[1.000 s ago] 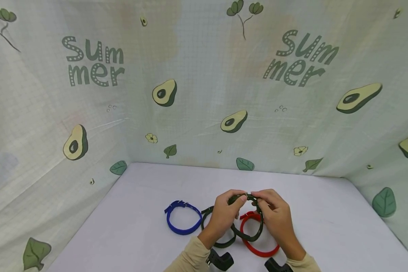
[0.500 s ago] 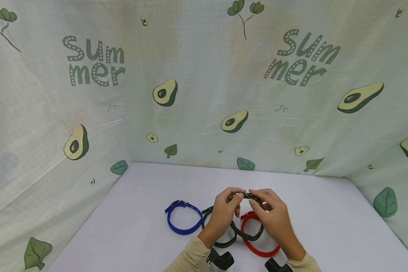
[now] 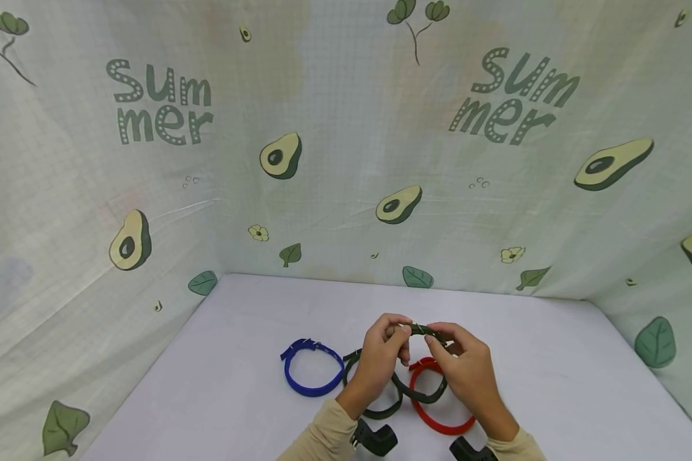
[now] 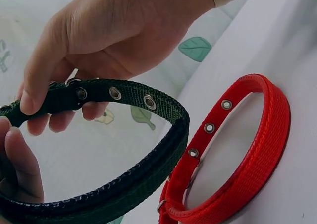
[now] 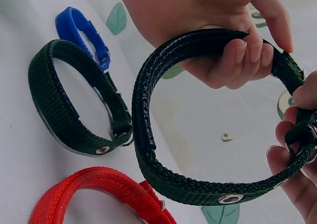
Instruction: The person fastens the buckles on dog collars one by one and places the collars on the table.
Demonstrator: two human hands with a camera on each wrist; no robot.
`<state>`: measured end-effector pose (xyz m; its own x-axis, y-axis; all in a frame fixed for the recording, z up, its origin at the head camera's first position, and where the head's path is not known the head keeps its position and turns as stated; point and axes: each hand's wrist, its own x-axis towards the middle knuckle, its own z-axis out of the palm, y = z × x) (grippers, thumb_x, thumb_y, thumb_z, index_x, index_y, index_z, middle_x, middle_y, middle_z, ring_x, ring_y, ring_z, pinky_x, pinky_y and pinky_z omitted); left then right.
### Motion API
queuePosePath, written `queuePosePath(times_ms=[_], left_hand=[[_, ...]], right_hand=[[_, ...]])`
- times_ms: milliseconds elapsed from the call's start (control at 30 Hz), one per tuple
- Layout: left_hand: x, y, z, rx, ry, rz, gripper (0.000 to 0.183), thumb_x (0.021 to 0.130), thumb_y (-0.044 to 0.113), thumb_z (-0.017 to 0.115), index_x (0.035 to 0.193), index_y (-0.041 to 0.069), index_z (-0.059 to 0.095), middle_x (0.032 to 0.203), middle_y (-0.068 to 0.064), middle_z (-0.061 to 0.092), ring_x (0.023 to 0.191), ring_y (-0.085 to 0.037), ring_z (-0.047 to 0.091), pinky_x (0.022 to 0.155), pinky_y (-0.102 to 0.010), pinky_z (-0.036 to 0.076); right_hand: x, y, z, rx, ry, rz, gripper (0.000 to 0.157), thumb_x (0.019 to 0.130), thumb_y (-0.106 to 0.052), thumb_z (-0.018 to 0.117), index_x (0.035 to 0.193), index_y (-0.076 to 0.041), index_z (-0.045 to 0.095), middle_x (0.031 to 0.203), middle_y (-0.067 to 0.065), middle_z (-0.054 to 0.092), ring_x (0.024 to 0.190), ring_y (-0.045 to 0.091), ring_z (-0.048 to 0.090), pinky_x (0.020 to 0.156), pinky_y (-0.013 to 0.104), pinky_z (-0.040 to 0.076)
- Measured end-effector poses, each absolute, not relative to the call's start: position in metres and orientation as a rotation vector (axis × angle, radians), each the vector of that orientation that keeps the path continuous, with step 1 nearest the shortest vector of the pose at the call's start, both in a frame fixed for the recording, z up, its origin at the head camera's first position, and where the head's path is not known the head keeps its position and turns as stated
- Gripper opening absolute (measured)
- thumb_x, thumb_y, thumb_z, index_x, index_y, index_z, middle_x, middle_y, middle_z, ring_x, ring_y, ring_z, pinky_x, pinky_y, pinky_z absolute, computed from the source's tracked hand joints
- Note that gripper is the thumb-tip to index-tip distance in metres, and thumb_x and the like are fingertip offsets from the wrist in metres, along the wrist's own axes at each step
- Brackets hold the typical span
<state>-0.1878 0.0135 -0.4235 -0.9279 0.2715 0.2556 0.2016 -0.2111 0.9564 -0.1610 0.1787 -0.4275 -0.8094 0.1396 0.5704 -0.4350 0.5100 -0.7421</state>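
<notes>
Both hands hold a dark green dog collar point(image 3: 429, 397) above the table. My left hand point(image 3: 378, 353) pinches one stretch of its strap between thumb and fingers. On the other side, my right hand point(image 3: 466, 366) grips the strap by the metal buckle point(image 5: 313, 134), which its fingers partly cover. The collar forms a loop, with metal eyelets point(image 4: 115, 93) along the band and a dark smooth padded lining. Below the hands lie a second green collar point(image 5: 62, 105) and a red collar point(image 4: 252, 159), both partly hidden in the head view.
A blue collar point(image 3: 314, 390) lies to the left of the green one on the white table point(image 3: 236, 384). Behind and at the sides hangs a cloth point(image 3: 334, 115) printed with avocados and leaves. Black wrist devices point(image 3: 376, 439) sit by the sleeves.
Both hands have risen slightly. My right thumb and fingers have shifted along the strap towards the left hand, and the loop's right side is now more covered. The collars on the table have not moved.
</notes>
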Motion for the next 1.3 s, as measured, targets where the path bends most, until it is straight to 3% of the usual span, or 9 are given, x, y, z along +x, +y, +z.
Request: queuePosePath(times_ms=[300,467,633,900,1033,1300], left_hand=[[-0.192,0.010,-0.424,0.690,2.089,2.182,0.030,0.099,0.018,0.063,0.129,0.013,0.059,0.084,-0.002,0.061,0.062,-0.012,0.057,0.059,-0.023,0.052],[-0.195,0.003,-0.424,0.721,2.376,1.957,0.023,0.097,0.026,0.068,0.119,0.018,0.068,0.082,0.006,0.064,0.066,-0.008,0.060,0.061,-0.024,0.052],[-0.197,0.000,-0.424,0.697,2.502,1.877,0.020,0.095,0.030,0.070,0.112,0.019,0.073,0.081,0.010,0.068,0.068,-0.007,0.063,0.062,-0.025,0.051],[-0.199,0.003,-0.428,0.620,2.487,2.009,0.015,0.094,0.026,0.072,0.107,0.017,0.074,0.085,0.007,0.072,0.069,-0.006,0.066,0.061,-0.024,0.052],[-0.198,0.002,-0.428,0.611,2.494,2.080,0.014,0.094,0.025,0.072,0.105,0.016,0.073,0.085,0.009,0.071,0.070,-0.008,0.066,0.060,-0.025,0.052],[-0.197,0.002,-0.427,0.608,2.477,2.117,0.013,0.095,0.026,0.071,0.103,0.015,0.072,0.084,0.009,0.072,0.069,-0.008,0.066,0.060,-0.024,0.052]], right_hand=[[-0.160,0.183,-0.428,0.220,-2.191,1.249,0.016,0.090,-0.009,0.076,0.104,-0.018,0.076,0.085,-0.006,0.070,0.061,0.016,0.059,0.048,0.022,0.047],[-0.159,0.185,-0.428,0.193,-2.222,1.241,0.014,0.091,-0.011,0.076,0.105,-0.016,0.076,0.090,-0.004,0.072,0.058,0.015,0.059,0.047,0.023,0.047],[-0.158,0.188,-0.427,0.165,-2.256,1.284,0.016,0.092,-0.014,0.075,0.108,-0.015,0.075,0.093,-0.001,0.073,0.063,0.020,0.063,0.049,0.026,0.051],[-0.159,0.194,-0.426,0.040,-2.278,1.544,0.025,0.103,-0.026,0.060,0.114,-0.006,0.070,0.102,0.008,0.073,0.082,0.016,0.072,0.068,0.028,0.059],[-0.156,0.195,-0.425,-0.002,-2.290,1.549,0.029,0.104,-0.028,0.056,0.115,-0.004,0.069,0.108,0.011,0.072,0.084,0.016,0.073,0.069,0.025,0.058],[-0.151,0.200,-0.425,-0.069,-2.313,1.618,0.030,0.104,-0.027,0.057,0.114,-0.001,0.069,0.102,0.016,0.072,0.080,0.023,0.073,0.066,0.028,0.058]])
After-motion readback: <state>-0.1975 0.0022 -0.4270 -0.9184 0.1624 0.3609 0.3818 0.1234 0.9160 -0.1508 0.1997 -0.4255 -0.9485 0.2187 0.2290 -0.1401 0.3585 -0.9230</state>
